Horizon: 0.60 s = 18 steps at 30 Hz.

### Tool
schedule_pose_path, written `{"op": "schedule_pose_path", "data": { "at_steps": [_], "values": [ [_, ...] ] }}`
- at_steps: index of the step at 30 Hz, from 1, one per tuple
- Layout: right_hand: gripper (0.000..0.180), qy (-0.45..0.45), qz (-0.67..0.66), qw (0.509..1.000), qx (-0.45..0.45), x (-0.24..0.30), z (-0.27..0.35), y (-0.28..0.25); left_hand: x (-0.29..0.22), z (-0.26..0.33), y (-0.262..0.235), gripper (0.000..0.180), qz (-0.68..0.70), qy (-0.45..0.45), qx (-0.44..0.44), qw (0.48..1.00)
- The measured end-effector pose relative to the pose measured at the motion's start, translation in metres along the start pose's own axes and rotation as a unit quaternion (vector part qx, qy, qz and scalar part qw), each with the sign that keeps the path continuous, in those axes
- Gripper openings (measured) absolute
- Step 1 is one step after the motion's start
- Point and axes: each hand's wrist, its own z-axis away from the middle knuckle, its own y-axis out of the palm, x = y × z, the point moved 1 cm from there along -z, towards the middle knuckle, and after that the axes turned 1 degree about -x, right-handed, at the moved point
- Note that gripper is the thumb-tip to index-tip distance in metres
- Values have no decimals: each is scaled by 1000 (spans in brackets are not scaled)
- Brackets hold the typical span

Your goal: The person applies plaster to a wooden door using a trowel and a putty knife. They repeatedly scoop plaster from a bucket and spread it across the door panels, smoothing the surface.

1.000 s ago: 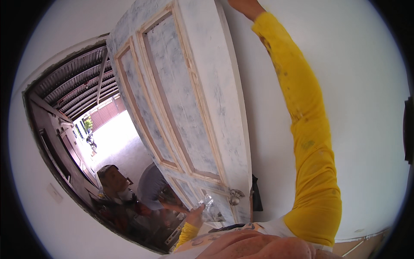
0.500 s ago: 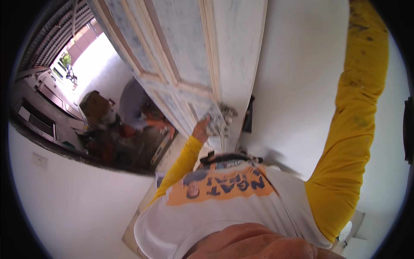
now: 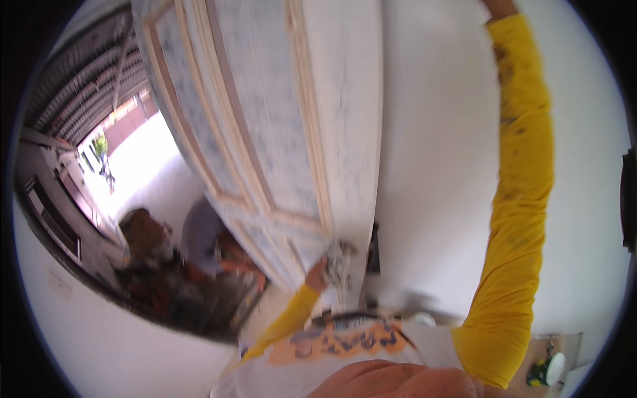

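Observation:
Before me stands a panelled wooden door (image 3: 255, 126), its raw mouldings pale brown and its faces patched grey and white. My left hand (image 3: 318, 274), low beside the door's lower part, is closed on a putty-smeared, grey-and-white thing (image 3: 340, 266) whose exact kind I cannot make out. My right hand (image 3: 501, 8) is raised high on the right, against the white wall. The upper edge cuts it off, so its fingers and anything in them are hidden. Yellow sleeves with dark stains cover both my arms.
A white wall (image 3: 438, 166) runs behind the door. Through the opening at left, a person in a grey-blue top (image 3: 204, 235) bends low beside another figure (image 3: 141, 235). A patterned tub (image 3: 546, 370) with a white top stands at lower right.
The view has tilted up, so the door and my left hand appear lower. More of my raised right forearm shows, and part of that hand has come into sight at the top.

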Motion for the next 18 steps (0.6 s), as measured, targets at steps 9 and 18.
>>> {"op": "schedule_pose_path", "data": {
  "at_steps": [9,18],
  "values": [
    [36,-106,-14,993,-60,-28,-38,22,-5,30,23,55,-69,-21,20,997],
    [39,-176,75,980,-61,-48,-106,65,2,53,11,58,-69,0,-29,997]
  ]
}}
